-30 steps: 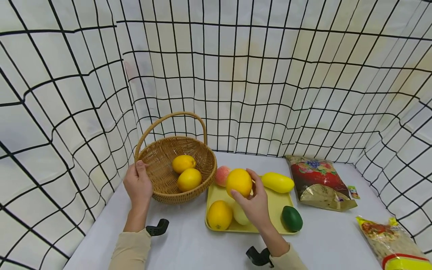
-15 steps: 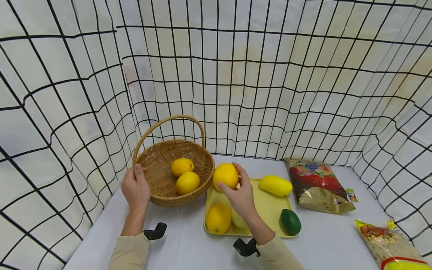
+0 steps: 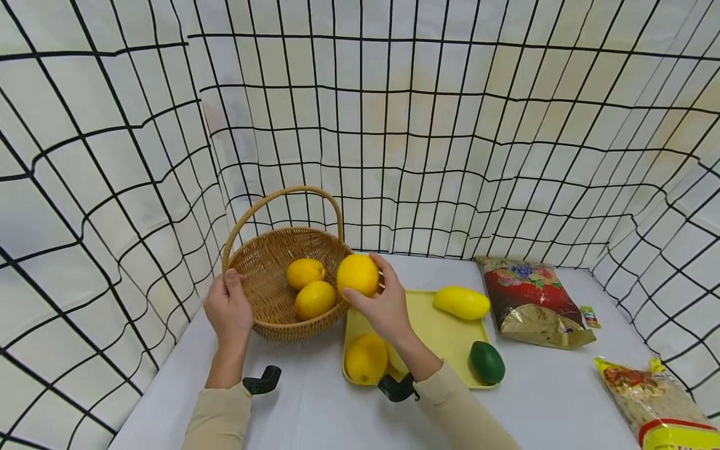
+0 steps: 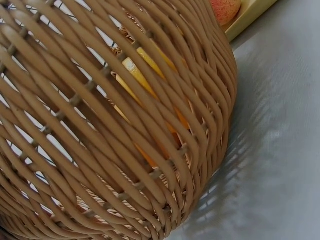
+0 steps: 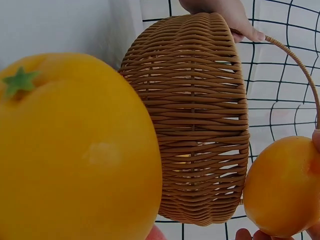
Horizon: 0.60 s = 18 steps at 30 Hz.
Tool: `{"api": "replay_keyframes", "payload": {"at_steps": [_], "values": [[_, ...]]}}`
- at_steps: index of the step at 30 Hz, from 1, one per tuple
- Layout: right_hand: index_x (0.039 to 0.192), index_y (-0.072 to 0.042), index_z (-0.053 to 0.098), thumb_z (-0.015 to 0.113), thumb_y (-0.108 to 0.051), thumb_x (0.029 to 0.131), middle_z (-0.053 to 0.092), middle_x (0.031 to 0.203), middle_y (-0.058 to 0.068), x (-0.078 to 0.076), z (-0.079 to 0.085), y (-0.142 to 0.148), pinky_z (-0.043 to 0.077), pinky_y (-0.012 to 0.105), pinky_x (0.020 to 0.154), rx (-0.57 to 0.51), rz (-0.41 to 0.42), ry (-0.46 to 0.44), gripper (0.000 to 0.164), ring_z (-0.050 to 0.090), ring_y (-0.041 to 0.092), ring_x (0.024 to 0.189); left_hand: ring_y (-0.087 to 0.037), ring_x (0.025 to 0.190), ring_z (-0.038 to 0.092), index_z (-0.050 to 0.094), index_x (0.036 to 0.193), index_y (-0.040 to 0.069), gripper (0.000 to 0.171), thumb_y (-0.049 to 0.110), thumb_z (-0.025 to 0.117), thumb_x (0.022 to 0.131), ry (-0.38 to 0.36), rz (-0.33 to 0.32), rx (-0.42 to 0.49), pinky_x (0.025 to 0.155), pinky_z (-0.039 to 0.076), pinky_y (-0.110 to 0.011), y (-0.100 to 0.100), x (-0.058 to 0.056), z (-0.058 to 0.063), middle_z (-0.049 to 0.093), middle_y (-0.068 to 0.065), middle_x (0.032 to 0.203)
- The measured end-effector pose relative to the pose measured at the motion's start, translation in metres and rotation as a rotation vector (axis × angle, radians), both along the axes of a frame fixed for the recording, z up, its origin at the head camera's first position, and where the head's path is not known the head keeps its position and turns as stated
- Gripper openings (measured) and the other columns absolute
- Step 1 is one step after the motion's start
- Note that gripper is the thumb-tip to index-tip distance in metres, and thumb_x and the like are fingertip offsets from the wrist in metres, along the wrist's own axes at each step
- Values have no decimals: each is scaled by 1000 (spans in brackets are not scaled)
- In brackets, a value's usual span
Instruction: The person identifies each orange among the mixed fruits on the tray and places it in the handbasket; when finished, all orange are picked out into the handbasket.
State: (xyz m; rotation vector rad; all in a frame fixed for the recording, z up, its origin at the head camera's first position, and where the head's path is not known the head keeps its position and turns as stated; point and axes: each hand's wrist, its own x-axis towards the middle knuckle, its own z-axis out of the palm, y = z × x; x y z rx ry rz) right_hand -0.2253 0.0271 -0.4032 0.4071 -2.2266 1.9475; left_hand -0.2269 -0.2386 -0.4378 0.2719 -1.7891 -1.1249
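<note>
In the head view my left hand (image 3: pixel 229 309) grips the left rim of a wicker basket (image 3: pixel 264 259), at the foot of its arched handle. The basket tilts toward me, with two yellow lemon-like fruits (image 3: pixel 315 300) inside. An orange (image 3: pixel 357 275) is pinched between thumb and fingers of my right hand (image 3: pixel 385 306), in front of the basket's right rim. The right wrist view shows this held orange (image 5: pixel 281 187) beside the wicker side (image 5: pixel 195 120). Below my right hand, a second orange (image 3: pixel 365 358) with a green star-shaped stem mark lies on a yellow tray (image 3: pixel 441 337).
A yellow mango (image 3: pixel 461 302) and a dark green avocado (image 3: pixel 487 363) lie along the tray's right side. A peach (image 4: pixel 226 9) shows in the left wrist view. Bagged goods (image 3: pixel 531 303) and a noodle-like packet (image 3: pixel 655 400) lie right. Black grid netting (image 3: pixel 416 134) surrounds the table.
My right hand has carried the orange leftward from above the tray to the basket's right rim. My left hand keeps its grip on the basket, which stays about where it was.
</note>
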Motion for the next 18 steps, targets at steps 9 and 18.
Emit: {"api": "replay_keyframes", "payload": {"at_steps": [9,18], "values": [[148,-13,38,80,-27,81,46,142,5,-4,5,-18,52,38,89,102,68,76,80,55,24,113,-5,64,37,64,90,-10,50,31,41,106,-21,-3,-1,64,29,-35,-1,-3,0,58,-24,79],[145,-17,42,80,-29,79,47,139,1,-3,-2,-43,48,39,90,257,46,191,77,53,19,111,-3,63,36,65,91,-9,50,32,40,106,-36,-3,6,63,29,-35,-2,-1,-1,57,-23,79]]}}
